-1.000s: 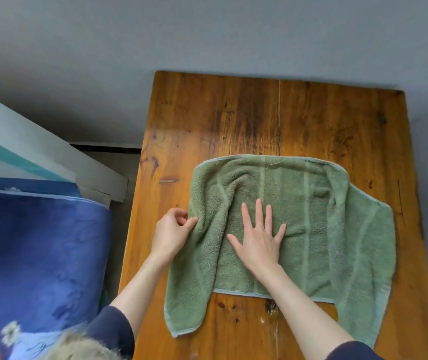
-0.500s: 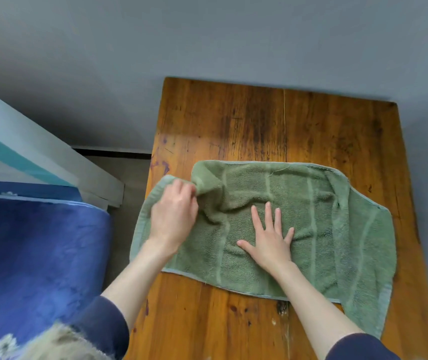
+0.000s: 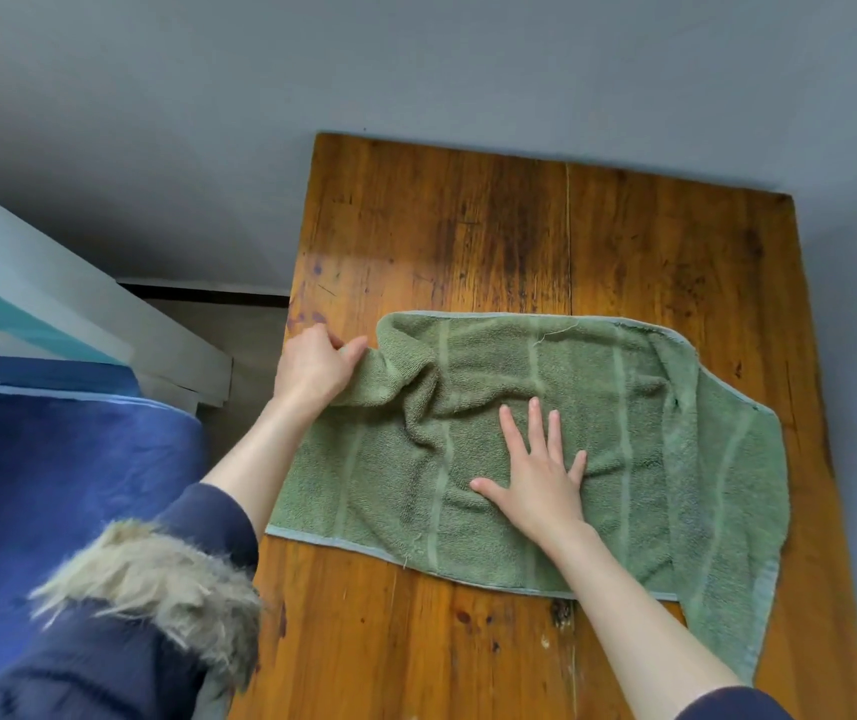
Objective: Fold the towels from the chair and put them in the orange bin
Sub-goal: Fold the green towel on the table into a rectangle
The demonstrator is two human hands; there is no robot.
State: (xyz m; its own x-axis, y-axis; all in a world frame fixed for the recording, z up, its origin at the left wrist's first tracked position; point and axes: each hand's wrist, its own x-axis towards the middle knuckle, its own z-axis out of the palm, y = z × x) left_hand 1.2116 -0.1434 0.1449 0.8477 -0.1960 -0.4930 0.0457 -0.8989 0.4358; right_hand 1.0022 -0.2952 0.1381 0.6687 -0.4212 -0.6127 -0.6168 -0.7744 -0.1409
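A green towel with pale stripes lies spread across the wooden table, wrinkled near its left end and doubled over at its right end. My left hand pinches the towel's upper left corner at the table's left edge. My right hand lies flat on the towel's middle, fingers spread, pressing it down. The chair and the orange bin are out of view.
A blue blanket or mattress lies low at the left, beside a white and teal rail. A fur-trimmed dark jacket fills the lower left. Grey wall runs behind the table.
My left hand has drawn the towel's left flap out from its folded-under position and pulled the corner up and left. My right hand stayed pressed on the middle.
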